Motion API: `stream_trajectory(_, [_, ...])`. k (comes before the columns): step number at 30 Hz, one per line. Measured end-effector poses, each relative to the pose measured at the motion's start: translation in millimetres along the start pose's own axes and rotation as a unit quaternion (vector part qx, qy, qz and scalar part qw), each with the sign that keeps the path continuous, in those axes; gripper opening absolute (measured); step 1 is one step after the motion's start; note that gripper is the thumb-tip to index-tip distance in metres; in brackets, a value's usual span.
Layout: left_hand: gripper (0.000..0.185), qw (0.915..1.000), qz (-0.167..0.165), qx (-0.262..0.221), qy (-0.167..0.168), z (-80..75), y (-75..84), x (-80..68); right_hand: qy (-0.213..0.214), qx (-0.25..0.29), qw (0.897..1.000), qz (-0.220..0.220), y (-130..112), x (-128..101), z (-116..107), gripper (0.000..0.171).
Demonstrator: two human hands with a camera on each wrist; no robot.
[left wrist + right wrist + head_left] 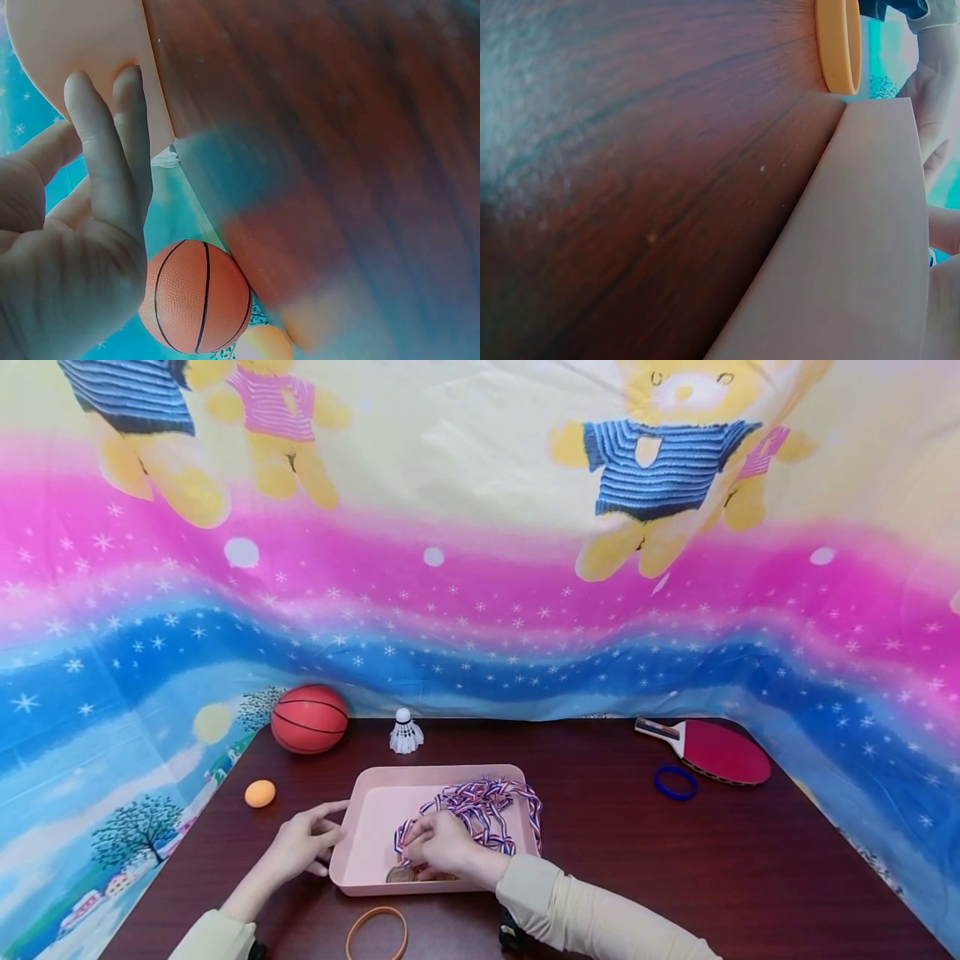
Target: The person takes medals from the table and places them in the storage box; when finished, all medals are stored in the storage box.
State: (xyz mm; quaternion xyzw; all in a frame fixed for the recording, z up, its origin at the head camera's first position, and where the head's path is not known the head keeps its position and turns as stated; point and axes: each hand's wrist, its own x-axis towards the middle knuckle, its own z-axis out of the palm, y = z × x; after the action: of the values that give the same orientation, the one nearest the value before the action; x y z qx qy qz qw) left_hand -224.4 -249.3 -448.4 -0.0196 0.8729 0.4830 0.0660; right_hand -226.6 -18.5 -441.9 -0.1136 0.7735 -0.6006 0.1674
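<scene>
Several medals (411,872) on limp, tangle-prone striped ribbons (487,806) in pink tray (375,810): right hand (442,847) pinches ribbon, left hand (303,843) spread, steadying rim; probably best lifted by the ribbons.

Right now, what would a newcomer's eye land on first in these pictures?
Probably the pink tray at the near middle of the dark wooden table, with a heap of red, white and blue ribbons in it. The right hand pinches into those ribbons while the left hand rests at the tray's left edge. Next come the orange basketball at the far left and the red paddle at the far right.
</scene>
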Motion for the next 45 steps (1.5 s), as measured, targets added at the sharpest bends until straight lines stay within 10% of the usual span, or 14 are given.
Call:
stream_trajectory(27, [0.049, 0.9999, 0.012, -0.002, -0.006, -1.2, 0.9, -0.6, -0.015, 0.011, 1.000, 0.014, 5, -1, 2, 0.010])
stream_trajectory(45, [0.050, 1.0000, -0.001, -0.001, -0.008, -2.1, -0.1, 0.4, -0.035, -0.079, 0.995, 0.044, -10, -8, -17, 0.004])
